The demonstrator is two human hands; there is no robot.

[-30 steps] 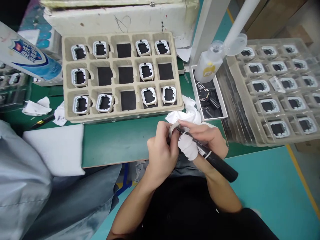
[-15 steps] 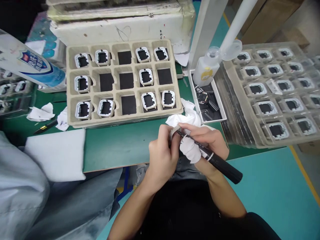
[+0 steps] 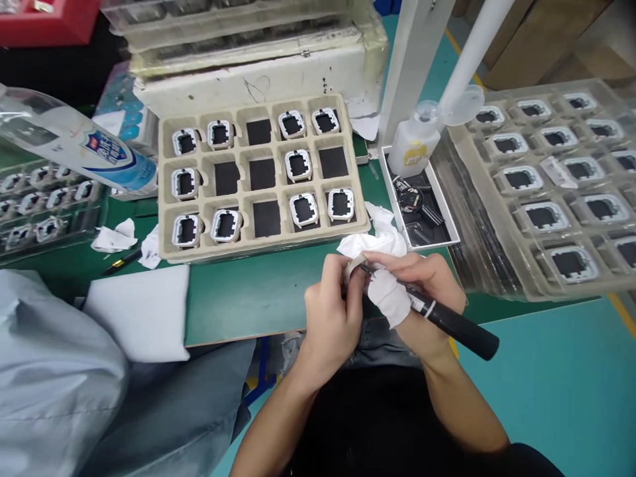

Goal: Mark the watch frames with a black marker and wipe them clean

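Observation:
My left hand [image 3: 332,308] is closed around a small pale watch-case frame [image 3: 354,266], mostly hidden by the fingers. My right hand [image 3: 431,285] grips a black marker pen [image 3: 450,323], its tip against the frame. A crumpled white tissue [image 3: 390,298] is also in the right hand, lying over the front of the pen. Ahead of the hands lies a beige compartment tray [image 3: 199,255] with several similar white frames, such as one watch-case frame [image 3: 340,204] in its near right pocket. Some pockets show only a dark bottom.
A white box [image 3: 450,222] with dark small parts and a squeeze bottle [image 3: 412,147] stand at right, beside stacked clear trays [image 3: 517,262]. At left are a spray bottle [image 3: 114,159], a folded white cloth [image 3: 142,311] and a seated person's sleeve [image 3: 54,358]. Crumpled tissue [image 3: 370,242] lies beyond my hands.
The view has shifted a little, so everything sits slightly further right and lower. Both hands keep the same hold on the frame, pen and tissue.

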